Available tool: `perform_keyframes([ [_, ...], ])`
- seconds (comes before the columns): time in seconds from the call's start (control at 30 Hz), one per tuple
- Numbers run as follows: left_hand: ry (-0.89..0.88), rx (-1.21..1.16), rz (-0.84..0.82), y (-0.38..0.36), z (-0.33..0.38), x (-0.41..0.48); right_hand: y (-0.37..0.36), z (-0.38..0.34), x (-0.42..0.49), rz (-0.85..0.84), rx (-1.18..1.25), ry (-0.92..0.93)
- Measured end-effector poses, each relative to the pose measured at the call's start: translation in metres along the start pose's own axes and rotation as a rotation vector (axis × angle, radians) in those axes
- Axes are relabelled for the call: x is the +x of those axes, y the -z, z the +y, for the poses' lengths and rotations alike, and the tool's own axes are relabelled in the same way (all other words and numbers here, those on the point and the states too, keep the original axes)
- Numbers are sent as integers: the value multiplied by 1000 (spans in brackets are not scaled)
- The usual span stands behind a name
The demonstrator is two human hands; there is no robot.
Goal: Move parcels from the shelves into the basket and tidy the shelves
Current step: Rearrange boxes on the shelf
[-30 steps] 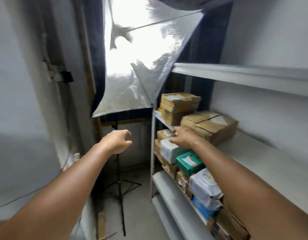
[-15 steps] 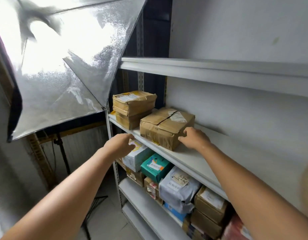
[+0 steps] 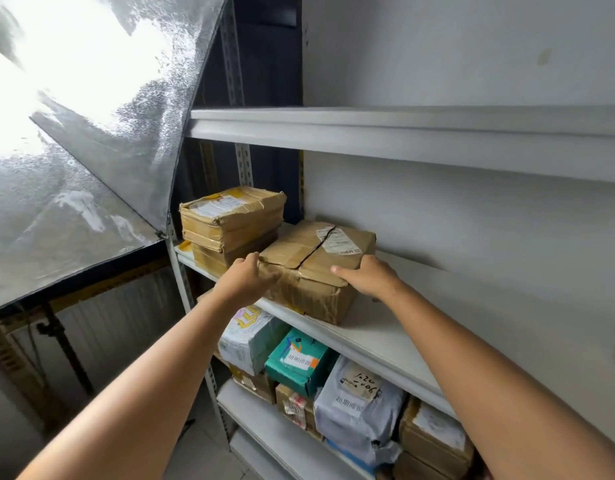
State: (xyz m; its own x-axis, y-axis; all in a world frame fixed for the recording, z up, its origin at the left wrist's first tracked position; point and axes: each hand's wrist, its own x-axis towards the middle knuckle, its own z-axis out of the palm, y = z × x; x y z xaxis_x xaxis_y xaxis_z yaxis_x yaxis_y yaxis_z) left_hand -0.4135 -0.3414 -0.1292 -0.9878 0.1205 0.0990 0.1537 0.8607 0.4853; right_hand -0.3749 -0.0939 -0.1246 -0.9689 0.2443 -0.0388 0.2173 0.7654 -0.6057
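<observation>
The taped box [image 3: 316,268] sits on the middle shelf [image 3: 385,337], near its front edge. Left of the taped box and further back, two parcels [image 3: 230,226] lie stacked. The left hand [image 3: 243,282] touches its left end, the right hand [image 3: 368,280] its right. Below it, more parcels [image 3: 299,362] crowd the lower shelf [image 3: 264,424]

Parcels and hands, counted

Three brown boxes [image 3: 316,265] on the middle shelf [image 3: 385,337]; two hands [image 3: 242,280]; one green parcel [image 3: 297,358] below.
</observation>
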Motion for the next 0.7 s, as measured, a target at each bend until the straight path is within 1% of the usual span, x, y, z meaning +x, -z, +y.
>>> perform_keyframes([
  [0.07,2,-40,-39,-4,-8,14,-7,-2,5,18,50,-35],
  [0.13,-10,-93,-92,-7,-15,25,-11,-5,6,27,156,-74],
  [0.23,-27,-263,-171,-9,-26,37,-18,-4,5,45,339,-115],
  [0.33,-69,-403,-235,-12,-33,43,-24,-6,-8,57,437,-134],
  [0.43,-107,-517,-260,-17,-39,45,-35,-2,-24,27,424,-122],
  [0.53,-146,-581,-274,-17,-47,41,-47,5,-27,91,379,-93],
  [0.7,-181,-679,-262,-23,-57,31,-49,12,-39,154,409,-82],
])
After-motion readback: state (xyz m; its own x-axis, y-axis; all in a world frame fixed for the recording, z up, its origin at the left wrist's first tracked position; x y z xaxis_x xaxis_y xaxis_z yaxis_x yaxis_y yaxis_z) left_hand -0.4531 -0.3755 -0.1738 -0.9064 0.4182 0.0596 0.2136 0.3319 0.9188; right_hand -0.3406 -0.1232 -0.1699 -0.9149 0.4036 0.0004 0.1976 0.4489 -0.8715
